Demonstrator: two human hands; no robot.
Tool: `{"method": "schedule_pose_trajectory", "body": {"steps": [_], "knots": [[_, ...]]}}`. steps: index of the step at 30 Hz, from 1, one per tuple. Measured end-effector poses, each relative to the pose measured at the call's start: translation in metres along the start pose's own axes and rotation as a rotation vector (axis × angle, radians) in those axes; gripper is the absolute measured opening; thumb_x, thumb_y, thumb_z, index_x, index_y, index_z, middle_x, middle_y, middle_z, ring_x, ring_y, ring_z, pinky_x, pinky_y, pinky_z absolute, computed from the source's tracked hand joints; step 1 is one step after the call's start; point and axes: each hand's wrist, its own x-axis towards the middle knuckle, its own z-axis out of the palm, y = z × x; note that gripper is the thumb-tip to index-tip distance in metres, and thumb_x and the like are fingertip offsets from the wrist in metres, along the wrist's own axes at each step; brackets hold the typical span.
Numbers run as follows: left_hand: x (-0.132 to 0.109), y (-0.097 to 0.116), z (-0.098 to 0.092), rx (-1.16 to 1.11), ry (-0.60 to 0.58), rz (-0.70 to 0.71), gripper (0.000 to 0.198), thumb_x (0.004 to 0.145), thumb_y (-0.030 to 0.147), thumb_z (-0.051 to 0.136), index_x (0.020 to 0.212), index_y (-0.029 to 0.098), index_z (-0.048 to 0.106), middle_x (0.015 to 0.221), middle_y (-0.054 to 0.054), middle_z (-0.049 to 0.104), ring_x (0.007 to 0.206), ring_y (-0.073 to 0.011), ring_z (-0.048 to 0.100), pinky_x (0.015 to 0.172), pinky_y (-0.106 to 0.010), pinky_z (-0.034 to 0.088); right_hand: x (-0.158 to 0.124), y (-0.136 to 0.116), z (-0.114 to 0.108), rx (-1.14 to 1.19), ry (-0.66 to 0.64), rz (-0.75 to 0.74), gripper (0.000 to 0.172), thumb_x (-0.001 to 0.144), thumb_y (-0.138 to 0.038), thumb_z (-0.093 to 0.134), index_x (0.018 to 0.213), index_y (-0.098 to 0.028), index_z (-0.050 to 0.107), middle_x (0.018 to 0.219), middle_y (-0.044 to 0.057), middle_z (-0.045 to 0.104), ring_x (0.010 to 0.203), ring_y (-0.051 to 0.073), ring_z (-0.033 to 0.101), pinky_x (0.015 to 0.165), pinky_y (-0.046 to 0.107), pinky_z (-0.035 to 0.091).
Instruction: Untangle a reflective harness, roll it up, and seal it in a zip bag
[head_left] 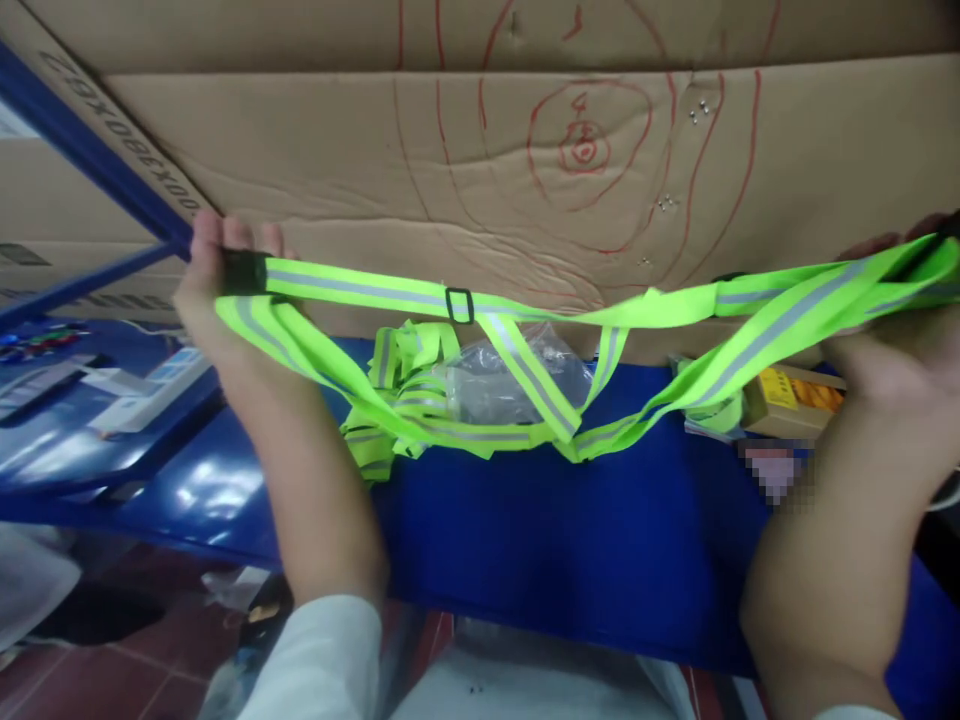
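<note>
Between my two raised hands stretches a neon-yellow reflective harness (360, 288) with grey stripes and a black slide buckle (460, 305). My left hand (214, 275) is closed on its left end, by a black fitting (246, 272). At the far right my right hand (889, 345), blurred and partly covered by the straps, grips the other end. The lower straps sag in a loop over the table. Behind them lie a heap of similar neon straps (371, 450) and a clear plastic bag (487, 385).
A blue table (540, 540) lies below, backed by a cardboard panel (300, 150) with red target rings. Blue metal framing (97, 150) runs along the left. White boxes (154, 390) sit on the left, and a yellow-labelled carton (791, 400) on the right.
</note>
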Motion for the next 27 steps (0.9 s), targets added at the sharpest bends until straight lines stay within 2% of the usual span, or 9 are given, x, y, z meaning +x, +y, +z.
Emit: {"method": "schedule_pose_trajectory", "body": {"steps": [2,4,6,9,13,18,22,24,27], "knots": [[-0.002,0.001,0.011,-0.176,0.223,-0.280,0.042,0.101,0.068,0.042,0.116,0.032,0.057,0.096,0.017,0.067,0.108,-0.0074,0.062,0.093,-0.038,0.062,0.003,0.010,0.006,0.009,0.210,-0.058,0.035,0.095,-0.014,0.052,0.075,-0.024,0.078,0.088,-0.009,0.078,0.081,0.010,0.073,0.080,0.025,0.053],[-0.003,0.007,0.023,-0.211,0.399,-0.419,0.033,0.102,0.051,0.058,0.124,0.026,0.056,0.106,0.010,0.071,0.102,-0.0083,0.066,0.093,-0.036,0.060,0.004,0.017,0.009,-0.104,0.243,-0.028,0.014,0.085,-0.018,0.070,0.084,-0.027,0.081,0.103,-0.004,0.079,0.086,0.014,0.072,0.078,0.029,0.055],[-0.002,0.014,0.032,-0.165,0.467,-0.502,0.032,0.101,0.039,0.065,0.126,0.020,0.060,0.100,0.005,0.072,0.097,-0.0092,0.067,0.090,-0.030,0.056,0.002,0.019,0.010,-0.158,0.212,-0.011,0.011,0.082,-0.026,0.076,0.092,-0.025,0.082,0.109,0.001,0.077,0.086,0.016,0.070,0.078,0.033,0.057],[-0.003,0.017,0.039,-0.080,0.442,-0.592,0.026,0.104,0.031,0.063,0.125,0.018,0.067,0.089,0.006,0.069,0.087,-0.0069,0.063,0.087,-0.023,0.049,-0.002,0.017,0.009,-0.131,0.204,0.018,0.013,0.082,-0.028,0.075,0.092,-0.021,0.081,0.100,0.004,0.075,0.075,0.017,0.066,0.077,0.040,0.058],[-0.004,0.013,0.040,-0.084,0.425,-0.641,0.028,0.104,0.035,0.062,0.126,0.020,0.069,0.083,0.007,0.066,0.083,-0.0080,0.061,0.086,-0.024,0.048,-0.001,0.016,0.008,-0.089,0.260,0.015,0.023,0.093,-0.022,0.059,0.086,-0.018,0.081,0.112,0.006,0.074,0.073,0.014,0.066,0.075,0.037,0.055],[0.001,0.019,0.043,-0.189,0.449,-0.682,0.028,0.103,0.040,0.061,0.123,0.022,0.068,0.076,0.008,0.065,0.082,-0.0110,0.062,0.096,-0.032,0.051,0.006,0.020,0.011,-0.089,0.321,0.053,0.039,0.096,-0.012,0.045,0.083,-0.019,0.081,0.083,0.002,0.072,0.057,0.007,0.061,0.065,0.029,0.046],[0.005,0.029,0.045,-0.299,0.467,-0.767,0.030,0.106,0.037,0.055,0.099,0.014,0.072,0.074,0.004,0.070,0.084,-0.0137,0.064,0.103,-0.040,0.052,0.009,0.021,0.012,-0.098,0.389,0.099,0.057,0.098,-0.007,0.030,0.060,-0.017,0.071,0.064,0.002,0.066,0.054,0.004,0.060,0.066,0.030,0.045],[0.006,0.034,0.045,-0.341,0.452,-0.769,0.031,0.106,0.034,0.052,0.093,0.014,0.072,0.075,0.004,0.071,0.084,-0.0140,0.064,0.104,-0.041,0.052,0.011,0.021,0.012,-0.071,0.426,0.095,0.059,0.099,-0.007,0.028,0.055,-0.017,0.067,0.059,0.002,0.063,0.052,0.004,0.059,0.065,0.031,0.045],[0.007,0.039,0.042,-0.375,0.386,-0.761,0.034,0.108,0.043,0.048,0.101,0.019,0.072,0.073,0.005,0.069,0.082,-0.0133,0.062,0.104,-0.041,0.053,0.013,0.021,0.009,-0.015,0.438,0.080,0.056,0.100,-0.010,0.032,0.059,-0.015,0.069,0.059,0.003,0.063,0.055,0.007,0.062,0.061,0.030,0.044]]}}
